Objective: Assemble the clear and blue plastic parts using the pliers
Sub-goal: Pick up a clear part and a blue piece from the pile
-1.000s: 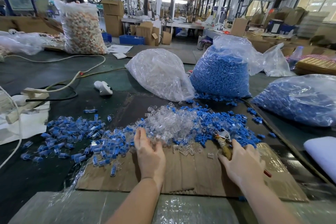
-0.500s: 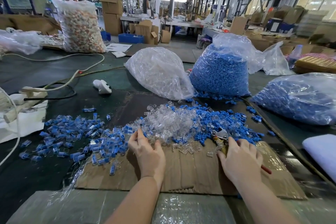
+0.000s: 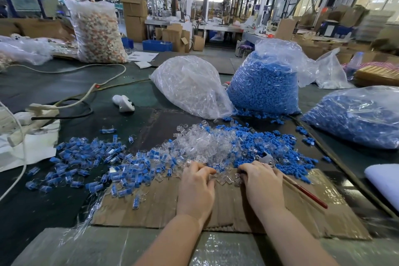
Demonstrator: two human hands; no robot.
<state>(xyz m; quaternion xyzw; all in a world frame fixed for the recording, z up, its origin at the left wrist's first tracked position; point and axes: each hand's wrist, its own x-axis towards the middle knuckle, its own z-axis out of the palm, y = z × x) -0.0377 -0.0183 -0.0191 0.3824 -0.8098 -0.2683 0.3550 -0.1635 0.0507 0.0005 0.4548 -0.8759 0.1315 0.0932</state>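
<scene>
Dark green table (image 3: 54,88), a cardboard sheet (image 3: 248,207) flat at its 6 o'clock edge, loose clear parts (image 3: 207,144) and blue parts (image 3: 287,157) heaped at the sheet's 12 o'clock. Assembled pieces (image 3: 86,157) scatter at 9 o'clock; clear bag (image 3: 190,86) and blue bag (image 3: 263,86) stand at 12, cables (image 3: 71,101) at 10.

No text, label, brand or number is legible anywhere in view.

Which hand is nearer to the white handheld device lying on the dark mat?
The left hand. The white device lies ahead of it and off to its left. The right hand, holding the pliers, sits further to the right, so further away.
</scene>
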